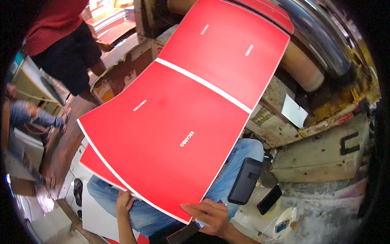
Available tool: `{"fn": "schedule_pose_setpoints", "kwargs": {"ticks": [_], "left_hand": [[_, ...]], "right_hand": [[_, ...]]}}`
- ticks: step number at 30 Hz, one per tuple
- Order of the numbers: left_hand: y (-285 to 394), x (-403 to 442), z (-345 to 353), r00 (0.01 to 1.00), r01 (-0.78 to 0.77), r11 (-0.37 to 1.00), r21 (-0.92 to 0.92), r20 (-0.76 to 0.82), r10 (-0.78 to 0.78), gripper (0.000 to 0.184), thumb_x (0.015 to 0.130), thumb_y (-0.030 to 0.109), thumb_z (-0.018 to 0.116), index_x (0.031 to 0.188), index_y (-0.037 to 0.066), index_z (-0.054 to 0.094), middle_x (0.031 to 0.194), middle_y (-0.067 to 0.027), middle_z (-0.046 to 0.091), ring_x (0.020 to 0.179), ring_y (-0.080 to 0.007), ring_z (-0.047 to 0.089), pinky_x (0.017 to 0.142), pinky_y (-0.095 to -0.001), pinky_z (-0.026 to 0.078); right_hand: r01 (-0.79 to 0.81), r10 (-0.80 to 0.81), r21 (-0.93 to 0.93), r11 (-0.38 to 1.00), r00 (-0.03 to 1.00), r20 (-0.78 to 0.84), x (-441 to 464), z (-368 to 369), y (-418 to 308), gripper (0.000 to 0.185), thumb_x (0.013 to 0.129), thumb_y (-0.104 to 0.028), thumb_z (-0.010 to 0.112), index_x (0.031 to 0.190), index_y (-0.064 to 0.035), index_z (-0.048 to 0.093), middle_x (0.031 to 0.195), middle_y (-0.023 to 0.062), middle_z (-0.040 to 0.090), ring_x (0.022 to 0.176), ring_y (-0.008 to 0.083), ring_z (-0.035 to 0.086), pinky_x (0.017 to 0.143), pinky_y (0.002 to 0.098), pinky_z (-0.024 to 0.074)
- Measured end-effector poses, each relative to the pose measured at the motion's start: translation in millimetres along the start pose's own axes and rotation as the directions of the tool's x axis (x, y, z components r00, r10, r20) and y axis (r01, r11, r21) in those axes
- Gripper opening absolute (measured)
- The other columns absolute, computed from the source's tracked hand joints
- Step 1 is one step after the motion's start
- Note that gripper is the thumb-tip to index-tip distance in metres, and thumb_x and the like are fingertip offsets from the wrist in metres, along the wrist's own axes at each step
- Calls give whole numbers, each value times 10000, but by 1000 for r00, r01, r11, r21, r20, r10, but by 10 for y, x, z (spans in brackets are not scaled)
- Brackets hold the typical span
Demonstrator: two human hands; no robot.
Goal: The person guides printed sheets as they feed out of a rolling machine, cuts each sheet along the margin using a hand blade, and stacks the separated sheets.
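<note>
A large red printed sheet [162, 122] with white lettering and a white dividing band stretches from my lap up to a machine roller. At the sheet's lower left edge, my left hand [125, 202] is closed on the border. My right hand [209, 215] pinches the lower right corner, thumb and fingers together. Beneath my right hand is a dark, flat strip [183, 235], with something purple and white beside it. Under the large sheet, part of another red sheet [97, 162] shows at the left.
A black phone [245, 181] lies on my right thigh, and a second dark phone [269, 199] rests beyond it. Metal rollers [321, 36] stand at the upper right. A person in dark shorts [69, 53] stands at the upper left; another person's legs [32, 116] show below.
</note>
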State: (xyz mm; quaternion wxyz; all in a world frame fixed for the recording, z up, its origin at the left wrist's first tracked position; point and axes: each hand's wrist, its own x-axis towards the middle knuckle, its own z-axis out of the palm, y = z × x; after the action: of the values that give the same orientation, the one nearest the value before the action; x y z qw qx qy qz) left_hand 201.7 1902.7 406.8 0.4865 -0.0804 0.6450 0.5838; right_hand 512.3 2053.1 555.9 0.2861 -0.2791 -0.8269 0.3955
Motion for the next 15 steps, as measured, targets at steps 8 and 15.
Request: {"fn": "schedule_pose_setpoints", "kwargs": {"ticks": [8, 15], "left_hand": [[-351, 765, 126, 973, -211, 959, -190, 50, 224, 490, 958, 240, 528, 1352, -27, 410, 1265, -201, 557, 1087, -301, 607, 905, -410, 530], [542, 46, 820, 896, -379, 855, -355, 91, 435, 538, 943, 285, 526, 1354, -39, 402, 1280, -200, 545, 1111, -315, 593, 927, -444, 516]], "right_hand": [[104, -104, 88, 991, 995, 5, 28, 59, 54, 539, 651, -65, 715, 1188, -66, 664, 942, 70, 687, 673, 195, 621, 600, 295, 537], [119, -117, -29, 992, 990, 75, 100, 110, 24, 579, 671, -95, 718, 1241, -57, 616, 987, 51, 659, 741, 186, 617, 587, 281, 533]]}}
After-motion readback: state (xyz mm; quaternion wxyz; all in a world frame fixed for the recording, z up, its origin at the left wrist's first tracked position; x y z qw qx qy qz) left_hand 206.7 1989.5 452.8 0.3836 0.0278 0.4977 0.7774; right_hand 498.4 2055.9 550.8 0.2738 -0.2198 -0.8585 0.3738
